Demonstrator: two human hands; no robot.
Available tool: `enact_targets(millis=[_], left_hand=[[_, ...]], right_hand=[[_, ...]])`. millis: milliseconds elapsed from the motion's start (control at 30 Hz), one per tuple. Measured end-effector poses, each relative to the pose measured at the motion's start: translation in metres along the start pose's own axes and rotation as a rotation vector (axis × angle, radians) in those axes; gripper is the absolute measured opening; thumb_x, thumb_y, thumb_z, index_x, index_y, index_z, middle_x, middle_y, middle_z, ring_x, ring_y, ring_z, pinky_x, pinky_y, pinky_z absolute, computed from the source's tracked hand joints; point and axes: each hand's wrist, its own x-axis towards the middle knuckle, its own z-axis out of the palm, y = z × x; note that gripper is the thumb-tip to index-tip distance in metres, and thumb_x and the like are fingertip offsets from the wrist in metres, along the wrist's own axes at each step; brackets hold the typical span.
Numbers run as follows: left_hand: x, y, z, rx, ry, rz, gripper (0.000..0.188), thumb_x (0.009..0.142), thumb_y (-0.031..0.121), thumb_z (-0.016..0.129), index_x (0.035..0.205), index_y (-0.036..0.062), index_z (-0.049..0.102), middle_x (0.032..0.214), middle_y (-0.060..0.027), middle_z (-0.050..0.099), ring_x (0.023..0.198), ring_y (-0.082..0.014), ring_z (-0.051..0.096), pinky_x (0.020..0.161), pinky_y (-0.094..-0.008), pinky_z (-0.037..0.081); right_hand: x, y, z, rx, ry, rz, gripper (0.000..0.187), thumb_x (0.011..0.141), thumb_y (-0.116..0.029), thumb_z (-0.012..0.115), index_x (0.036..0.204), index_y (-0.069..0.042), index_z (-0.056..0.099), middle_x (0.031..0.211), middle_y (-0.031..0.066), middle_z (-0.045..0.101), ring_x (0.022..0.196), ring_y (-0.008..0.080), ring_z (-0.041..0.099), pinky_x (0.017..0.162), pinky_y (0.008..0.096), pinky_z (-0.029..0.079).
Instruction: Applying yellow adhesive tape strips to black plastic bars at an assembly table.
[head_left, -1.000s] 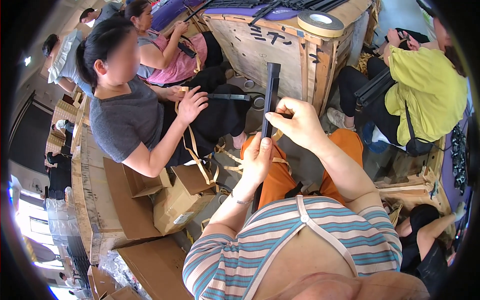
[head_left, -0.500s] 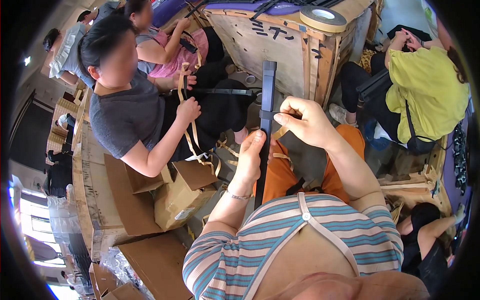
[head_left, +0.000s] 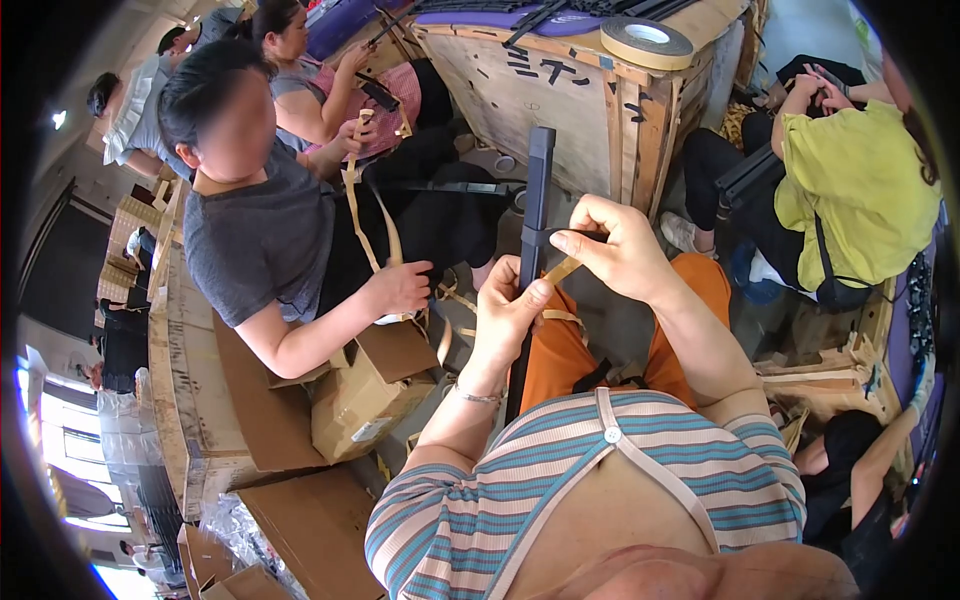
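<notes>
Left hand (head_left: 507,315) has its fingers wrapped tight around a long black bar (head_left: 533,240), thumb pressed flat on the front of it, about halfway up. The bar stands nearly upright over the orange trousers (head_left: 700,300), its top end reaching toward the wooden crate (head_left: 590,110).

Right hand (head_left: 620,245) sits just right of the bar, a bit higher than the left one. Its fingers are closed in a pinch on a thin tan strip (head_left: 563,270), which runs down and left from the pinch to the bar, just above the left thumb. More of the same strip loops off to the right of the bar lower down, against the trousers.

Around the bar: a roll of tan tape (head_left: 646,42) lies on top of the crate, up and to the right. Left of the bar, a person in a grey shirt (head_left: 262,250) holds a long tan strip of their own, with open cardboard boxes (head_left: 365,395) below their hand. Far right of the bar, another person in a yellow-green top (head_left: 855,195) sits bent over.
</notes>
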Motion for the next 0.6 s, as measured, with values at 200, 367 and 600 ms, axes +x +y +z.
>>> enact_targets(millis=[200, 367, 600], left_hand=[[0.001, 0.007, 0.007, 0.065, 0.035, 0.035, 0.018, 0.086, 0.019, 0.06, 0.087, 0.0044, 0.05, 0.062, 0.0003, 0.052, 0.042, -0.0042, 0.043, 0.038, -0.0174, 0.034], [-0.002, 0.016, 0.003, 0.033, -0.052, 0.055, 0.022, 0.091, 0.025, 0.053, 0.088, 0.0031, 0.053, 0.061, -0.0026, 0.052, 0.044, -0.0067, 0.044, 0.042, -0.0179, 0.035], [-0.003, 0.024, -0.006, -0.116, -0.221, -0.029, 0.044, 0.087, 0.042, 0.05, 0.084, -0.0015, 0.052, 0.052, -0.0067, 0.049, 0.04, -0.0114, 0.042, 0.039, -0.0207, 0.032]], right_hand=[[-0.003, -0.001, -0.005, 0.08, 0.003, 0.01, 0.025, 0.083, -0.011, 0.064, 0.068, -0.005, 0.045, 0.059, -0.0053, 0.039, 0.056, 0.0025, 0.033, 0.049, 0.0206, 0.028], [-0.01, -0.008, -0.014, 0.109, -0.027, 0.053, 0.022, 0.083, -0.011, 0.063, 0.069, -0.005, 0.047, 0.06, -0.0055, 0.04, 0.056, 0.0022, 0.033, 0.049, 0.0201, 0.027], [-0.02, -0.011, -0.021, 0.152, 0.022, 0.002, 0.021, 0.081, -0.01, 0.064, 0.069, -0.004, 0.049, 0.056, -0.0043, 0.041, 0.053, 0.0036, 0.034, 0.048, 0.0218, 0.029]])
